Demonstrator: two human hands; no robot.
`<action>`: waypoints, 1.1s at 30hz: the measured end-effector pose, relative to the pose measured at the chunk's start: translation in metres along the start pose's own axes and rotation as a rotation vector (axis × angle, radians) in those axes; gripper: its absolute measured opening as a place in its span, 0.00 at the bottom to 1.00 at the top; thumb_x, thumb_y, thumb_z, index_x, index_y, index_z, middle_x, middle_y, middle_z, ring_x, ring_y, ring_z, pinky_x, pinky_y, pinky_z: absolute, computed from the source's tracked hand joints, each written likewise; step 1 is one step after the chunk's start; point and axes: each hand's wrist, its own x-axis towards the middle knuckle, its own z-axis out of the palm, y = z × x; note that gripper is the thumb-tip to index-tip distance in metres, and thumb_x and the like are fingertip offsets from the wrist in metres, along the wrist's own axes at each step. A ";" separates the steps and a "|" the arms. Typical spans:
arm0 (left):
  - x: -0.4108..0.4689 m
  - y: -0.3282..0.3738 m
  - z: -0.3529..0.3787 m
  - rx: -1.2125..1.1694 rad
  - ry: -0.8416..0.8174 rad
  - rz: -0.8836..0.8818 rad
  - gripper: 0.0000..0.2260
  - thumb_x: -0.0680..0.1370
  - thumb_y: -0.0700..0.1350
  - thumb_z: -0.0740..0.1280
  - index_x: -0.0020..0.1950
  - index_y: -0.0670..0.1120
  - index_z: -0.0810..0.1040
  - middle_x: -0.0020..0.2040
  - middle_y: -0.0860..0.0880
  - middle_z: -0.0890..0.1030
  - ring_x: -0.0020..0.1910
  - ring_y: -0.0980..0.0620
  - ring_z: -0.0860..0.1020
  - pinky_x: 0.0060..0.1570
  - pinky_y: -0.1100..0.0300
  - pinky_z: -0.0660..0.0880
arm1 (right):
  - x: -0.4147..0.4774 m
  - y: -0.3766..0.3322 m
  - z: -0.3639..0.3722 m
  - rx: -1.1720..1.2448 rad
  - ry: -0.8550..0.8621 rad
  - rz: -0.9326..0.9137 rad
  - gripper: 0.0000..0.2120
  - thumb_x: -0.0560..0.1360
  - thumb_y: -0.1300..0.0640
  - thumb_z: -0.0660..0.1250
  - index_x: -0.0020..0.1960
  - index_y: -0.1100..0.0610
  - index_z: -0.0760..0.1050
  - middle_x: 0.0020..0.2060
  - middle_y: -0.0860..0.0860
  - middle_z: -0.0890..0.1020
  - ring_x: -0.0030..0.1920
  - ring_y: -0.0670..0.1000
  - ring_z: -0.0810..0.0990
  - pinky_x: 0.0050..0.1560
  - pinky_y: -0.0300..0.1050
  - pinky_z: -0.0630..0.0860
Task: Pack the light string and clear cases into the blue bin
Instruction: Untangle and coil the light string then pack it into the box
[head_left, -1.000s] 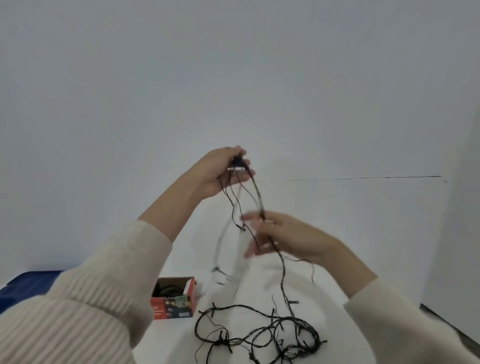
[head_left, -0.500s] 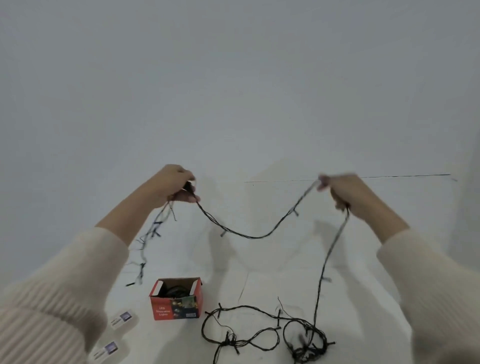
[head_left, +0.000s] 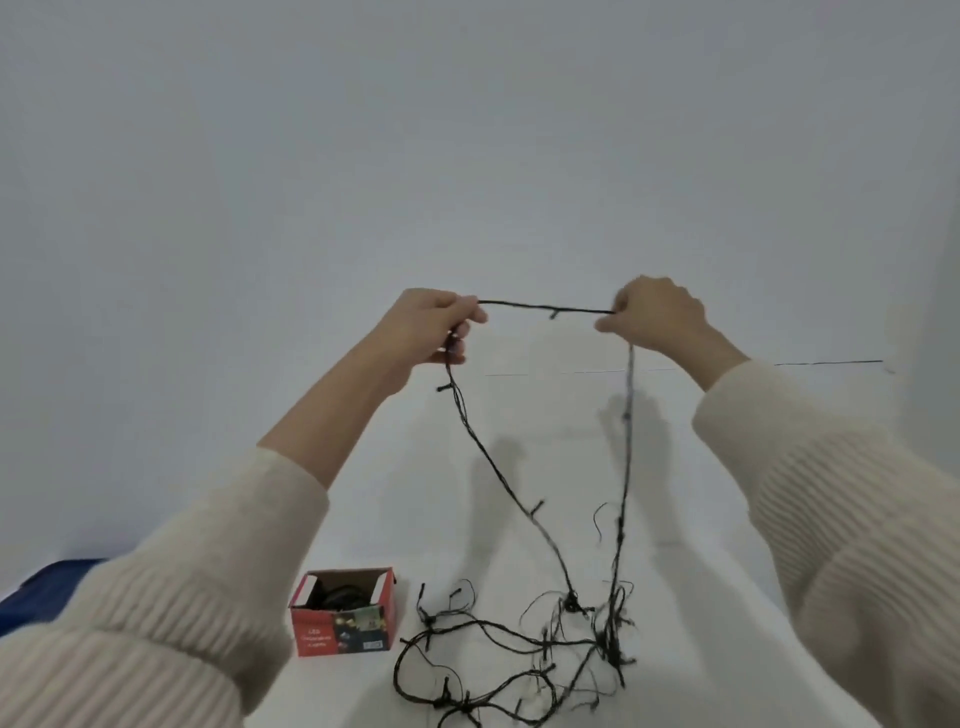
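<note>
A black light string (head_left: 545, 308) stretches taut between my two raised hands. My left hand (head_left: 428, 327) pinches one end of that stretch, and a strand hangs down from it. My right hand (head_left: 652, 317) pinches the other end, with a second strand dropping to a tangled heap of the string (head_left: 519, 654) on the white surface. A corner of the blue bin (head_left: 36, 592) shows at the far left, behind my left sleeve. The clear cases are hidden.
A small red cardboard box (head_left: 343, 613), open at the top with something dark inside, stands left of the tangled heap. A white wall rises behind the white surface (head_left: 467, 467). My cream sleeves cover both lower corners.
My hands have come closer together and the stretch of string between them, which sagged half a second ago, is now pulled straight. The two small cases at the lower left are now out of sight.
</note>
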 end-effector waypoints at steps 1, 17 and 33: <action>0.001 -0.008 -0.007 0.024 0.044 -0.013 0.10 0.81 0.43 0.60 0.44 0.42 0.77 0.32 0.49 0.69 0.28 0.53 0.71 0.31 0.65 0.76 | 0.001 0.011 0.002 -0.024 -0.027 0.085 0.08 0.73 0.52 0.66 0.44 0.57 0.76 0.41 0.55 0.76 0.42 0.57 0.75 0.42 0.43 0.67; 0.019 -0.030 0.073 0.204 0.217 0.036 0.15 0.78 0.51 0.64 0.59 0.45 0.70 0.54 0.42 0.74 0.51 0.44 0.74 0.49 0.55 0.71 | -0.001 -0.093 -0.091 1.264 -0.325 -0.109 0.13 0.77 0.51 0.65 0.42 0.61 0.77 0.34 0.57 0.79 0.34 0.54 0.81 0.45 0.46 0.82; -0.028 -0.160 0.032 0.647 -0.663 -0.240 0.12 0.79 0.48 0.63 0.58 0.46 0.81 0.53 0.46 0.81 0.46 0.57 0.75 0.41 0.70 0.69 | 0.027 -0.028 -0.082 1.662 -0.054 0.074 0.17 0.80 0.51 0.57 0.40 0.60 0.75 0.34 0.55 0.77 0.36 0.52 0.80 0.46 0.42 0.79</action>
